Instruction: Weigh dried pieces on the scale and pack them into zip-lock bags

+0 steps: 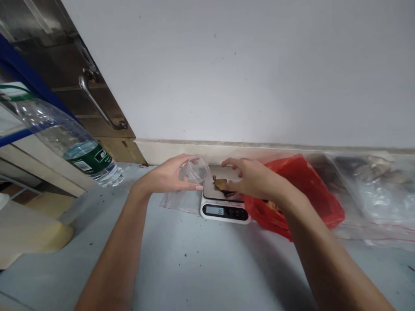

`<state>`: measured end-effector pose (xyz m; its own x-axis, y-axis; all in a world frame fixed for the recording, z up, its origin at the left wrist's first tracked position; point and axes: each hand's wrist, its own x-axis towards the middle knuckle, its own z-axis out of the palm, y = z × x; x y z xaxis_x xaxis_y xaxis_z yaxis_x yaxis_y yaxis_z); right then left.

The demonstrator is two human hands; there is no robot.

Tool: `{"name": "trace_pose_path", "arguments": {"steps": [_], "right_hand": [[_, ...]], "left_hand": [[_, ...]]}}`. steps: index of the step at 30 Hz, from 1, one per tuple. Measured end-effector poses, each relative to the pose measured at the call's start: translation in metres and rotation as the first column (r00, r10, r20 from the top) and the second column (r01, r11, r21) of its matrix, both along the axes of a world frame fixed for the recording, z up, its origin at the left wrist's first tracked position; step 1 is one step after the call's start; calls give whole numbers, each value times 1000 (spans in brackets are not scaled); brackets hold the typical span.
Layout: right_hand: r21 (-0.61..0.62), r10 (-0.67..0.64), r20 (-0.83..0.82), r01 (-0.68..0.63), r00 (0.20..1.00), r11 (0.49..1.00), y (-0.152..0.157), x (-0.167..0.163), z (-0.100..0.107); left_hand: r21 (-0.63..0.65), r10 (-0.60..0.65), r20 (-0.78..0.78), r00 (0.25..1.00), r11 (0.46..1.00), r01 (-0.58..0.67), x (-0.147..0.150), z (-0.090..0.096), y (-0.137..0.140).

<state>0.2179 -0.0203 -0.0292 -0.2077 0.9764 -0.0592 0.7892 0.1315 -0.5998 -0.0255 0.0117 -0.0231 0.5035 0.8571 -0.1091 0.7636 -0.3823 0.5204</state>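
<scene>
My left hand (pixel 170 175) is closed around a clear plastic cup (pixel 198 170), tilted on its side at the left edge of a small kitchen scale (pixel 223 211). Brown dried pieces (pixel 221 184), like leaf or peel, lie on the scale's metal plate. Over the right part of that plate is my right hand (pixel 249 176), its fingers apart and curved, with the lower fingers close to the brown pieces. Whether they touch cannot be made out. The lit display reads about 38; a decimal point is unclear.
Right of the scale sits an open red plastic bag (pixel 301 185) with brown pieces inside. Beyond it lie clear zip bags (pixel 376 190). A flat clear bag (pixel 181 201) is left of the scale. A water bottle (pixel 81 147) leans in at left. A wall (pixel 246 86) stands behind.
</scene>
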Motion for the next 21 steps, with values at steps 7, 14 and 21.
{"name": "trace_pose_path", "arguments": {"steps": [7, 14, 21], "right_hand": [[-58, 224, 77, -220, 972, 974, 4, -12, -10], [-14, 196, -45, -197, 979, 980, 13, -7, -19], [147, 249, -425, -205, 870, 968, 9, -12, -9]], "left_hand": [[-18, -91, -116, 989, 996, 89, 4, -4, 0], [-63, -94, -187, 978, 995, 83, 9, -16, 4], [-12, -134, 35, 990, 991, 134, 16, -12, 1]]}}
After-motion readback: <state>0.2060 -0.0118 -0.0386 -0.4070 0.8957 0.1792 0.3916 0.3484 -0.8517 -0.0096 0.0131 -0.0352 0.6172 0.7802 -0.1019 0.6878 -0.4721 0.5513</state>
